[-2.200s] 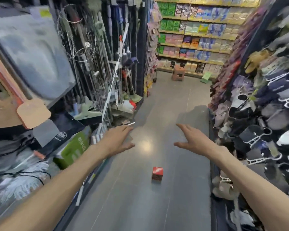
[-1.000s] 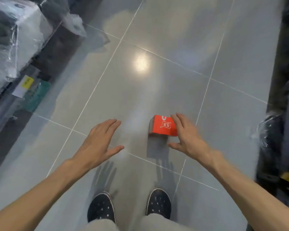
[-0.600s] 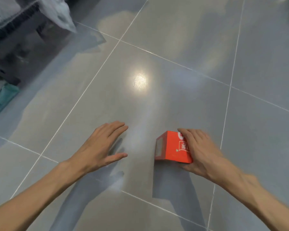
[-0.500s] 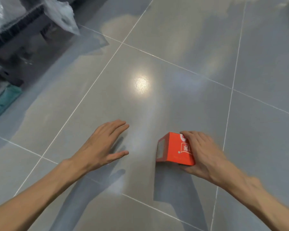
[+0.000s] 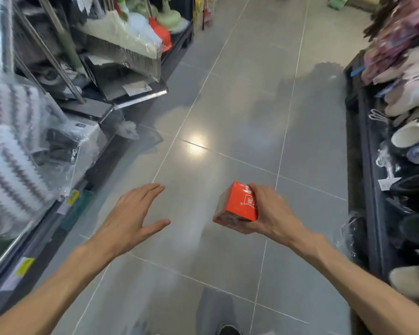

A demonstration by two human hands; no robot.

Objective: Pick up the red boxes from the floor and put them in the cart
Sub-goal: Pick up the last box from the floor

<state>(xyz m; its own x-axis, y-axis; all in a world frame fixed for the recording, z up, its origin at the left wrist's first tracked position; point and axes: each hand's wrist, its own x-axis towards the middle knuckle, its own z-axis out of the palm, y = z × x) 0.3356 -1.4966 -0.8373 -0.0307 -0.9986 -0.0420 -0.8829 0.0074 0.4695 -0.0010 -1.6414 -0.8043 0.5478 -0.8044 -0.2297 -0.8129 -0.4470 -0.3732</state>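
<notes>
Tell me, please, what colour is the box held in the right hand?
Red-orange with white print, clearest in the head view: box, right hand.

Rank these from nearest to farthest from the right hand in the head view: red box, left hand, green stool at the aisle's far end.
1. red box: held in the right hand.
2. left hand: open, across the aisle floor.
3. green stool: far end of the aisle, top edge.

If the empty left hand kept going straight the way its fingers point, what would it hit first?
Probably nothing soon: the left hand points up the aisle over bare floor tiles. The red box sits off to its side, in the right hand. Depth is unclear.
</notes>
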